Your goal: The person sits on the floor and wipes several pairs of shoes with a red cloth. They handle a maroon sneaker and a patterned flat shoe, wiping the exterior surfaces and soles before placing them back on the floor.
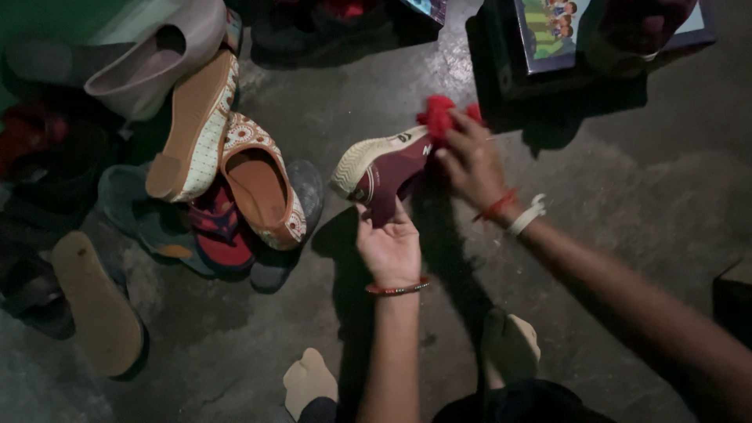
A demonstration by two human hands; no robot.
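I see the maroon sneaker [388,167] held above the concrete floor [611,196], its long axis slanting from the cream toe at lower left up toward the heel at upper right. My left hand [389,247] grips it from beneath with fingers closed, while my right hand [472,164] presses a red cloth [439,116] against its heel end, fingers curled around the cloth.
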